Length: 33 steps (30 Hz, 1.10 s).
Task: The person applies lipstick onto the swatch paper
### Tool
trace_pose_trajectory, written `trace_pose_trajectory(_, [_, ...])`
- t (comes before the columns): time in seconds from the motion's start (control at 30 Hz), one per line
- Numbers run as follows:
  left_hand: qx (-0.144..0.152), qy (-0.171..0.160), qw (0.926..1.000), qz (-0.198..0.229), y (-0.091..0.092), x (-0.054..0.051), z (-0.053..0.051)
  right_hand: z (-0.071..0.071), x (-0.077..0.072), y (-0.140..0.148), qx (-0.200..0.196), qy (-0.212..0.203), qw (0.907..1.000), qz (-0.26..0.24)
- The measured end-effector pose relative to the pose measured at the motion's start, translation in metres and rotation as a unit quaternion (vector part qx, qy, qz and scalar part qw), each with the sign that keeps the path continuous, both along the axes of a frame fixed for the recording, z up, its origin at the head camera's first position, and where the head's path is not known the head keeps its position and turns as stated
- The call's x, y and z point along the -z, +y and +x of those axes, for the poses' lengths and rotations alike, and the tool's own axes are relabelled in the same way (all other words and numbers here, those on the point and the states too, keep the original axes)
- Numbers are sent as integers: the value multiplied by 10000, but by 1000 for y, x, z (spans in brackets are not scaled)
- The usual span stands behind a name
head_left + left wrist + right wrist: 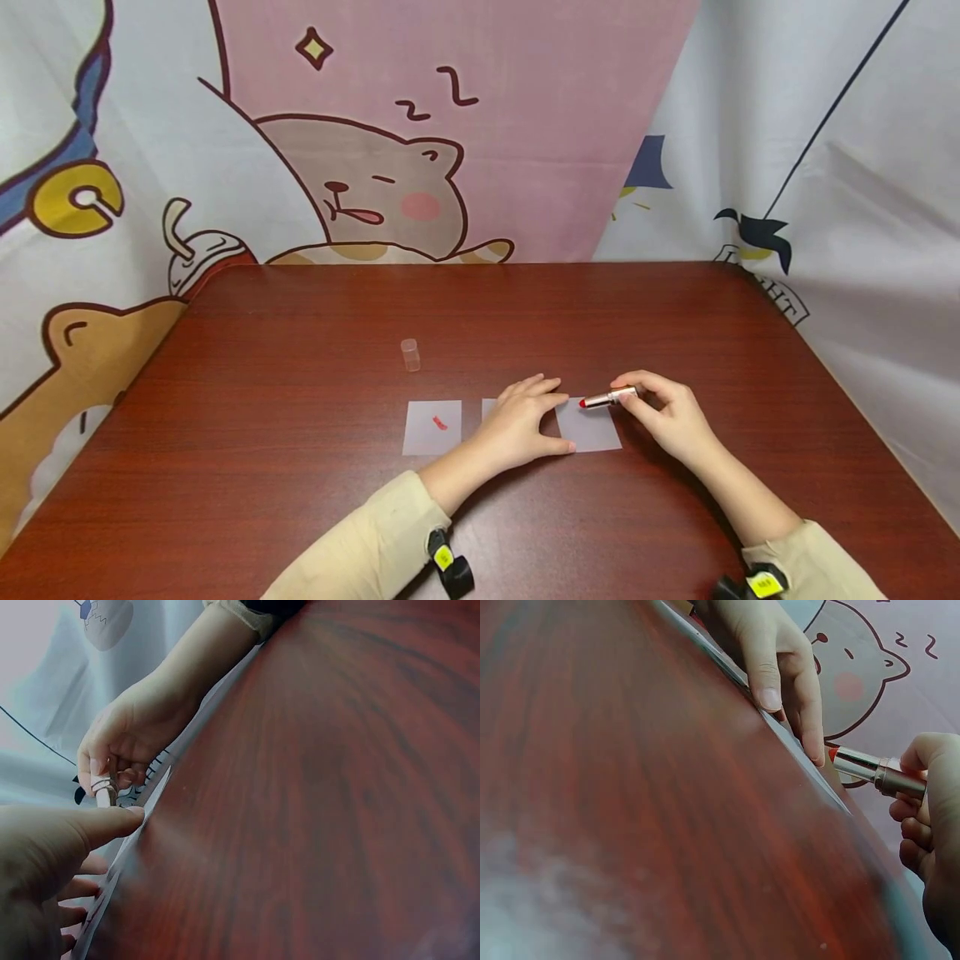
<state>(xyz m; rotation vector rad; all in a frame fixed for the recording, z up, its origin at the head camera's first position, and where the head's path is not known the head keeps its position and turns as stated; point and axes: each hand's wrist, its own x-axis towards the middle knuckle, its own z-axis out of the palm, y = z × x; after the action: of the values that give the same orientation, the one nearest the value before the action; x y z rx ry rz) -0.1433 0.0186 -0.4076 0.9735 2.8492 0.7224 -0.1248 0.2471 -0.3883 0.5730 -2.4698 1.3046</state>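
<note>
My right hand (678, 421) pinches an uncapped lipstick (607, 398) between thumb and fingers, its red tip pointing left over the right-hand white paper (596, 433). In the right wrist view the lipstick (859, 763) shows a silver collar, and its tip is close to the left hand's fingers. Whether the tip touches the paper I cannot tell. My left hand (513, 429) is spread, with thumb and fingertips at the left edge of that sheet. Beneath it a middle sheet (487, 406) is mostly hidden. A left-hand sheet (418, 437) carries a short red smear (440, 423).
A clear cap (410, 356) stands on the brown wooden table (300, 375), beyond the left-hand sheet. Printed cartoon curtains (555, 125) hang behind the table and along its sides.
</note>
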Motion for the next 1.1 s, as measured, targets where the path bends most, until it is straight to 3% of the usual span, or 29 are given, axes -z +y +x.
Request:
trace_pose_trajectory(0.8, [-3, -52, 10000, -11, 0, 2, 0, -9, 0, -7, -309, 381, 9988, 82])
trace_pose_trajectory(1.1, [-3, -6, 10000, -86, 1, -1, 1, -11, -1, -9, -471, 712, 9963, 140])
